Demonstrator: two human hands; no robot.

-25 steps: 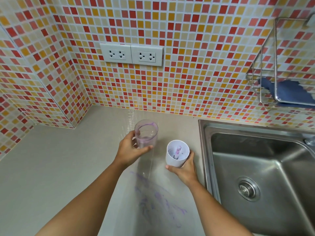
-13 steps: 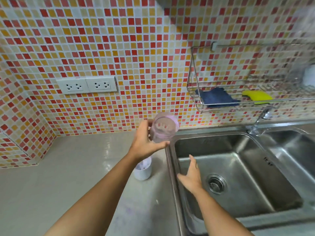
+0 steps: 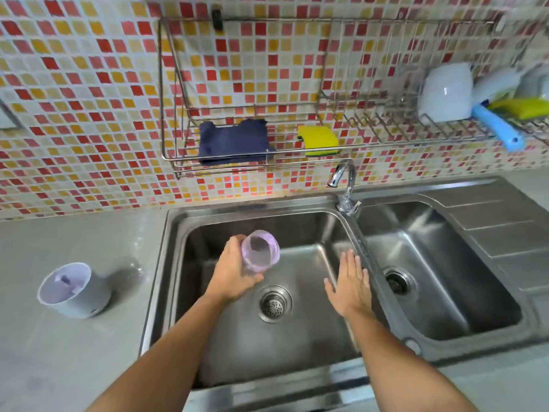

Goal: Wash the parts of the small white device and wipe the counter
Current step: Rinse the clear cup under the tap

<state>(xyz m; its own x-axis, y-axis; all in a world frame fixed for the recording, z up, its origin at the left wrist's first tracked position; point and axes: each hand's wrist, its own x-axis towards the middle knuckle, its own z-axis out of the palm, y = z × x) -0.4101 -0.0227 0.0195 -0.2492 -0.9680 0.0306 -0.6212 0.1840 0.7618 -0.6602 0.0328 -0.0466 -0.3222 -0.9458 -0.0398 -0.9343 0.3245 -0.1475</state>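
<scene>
My left hand (image 3: 230,276) grips a clear cup (image 3: 260,254) smeared with purple residue and holds it tilted over the left basin of the steel sink (image 3: 175,233). My right hand (image 3: 350,282) hovers flat and empty over the right side of that basin, fingers spread, near the divider. The white device base (image 3: 74,291) with purple residue inside stands on the grey counter (image 3: 74,242) left of the sink. The faucet (image 3: 344,185) rises behind the divider, its spout turned left.
A wall rack (image 3: 178,157) above the sink carries a dark blue cloth (image 3: 234,141) and a yellow sponge (image 3: 319,139). Further right on it sit a white bowl (image 3: 445,93) and a blue-handled brush (image 3: 496,127). The right basin (image 3: 430,263) has a drainboard beside it.
The view swung right from the counter to the sink. My left hand carried the cup over the left basin. My right hand let go of the white base and moved over the basin.
</scene>
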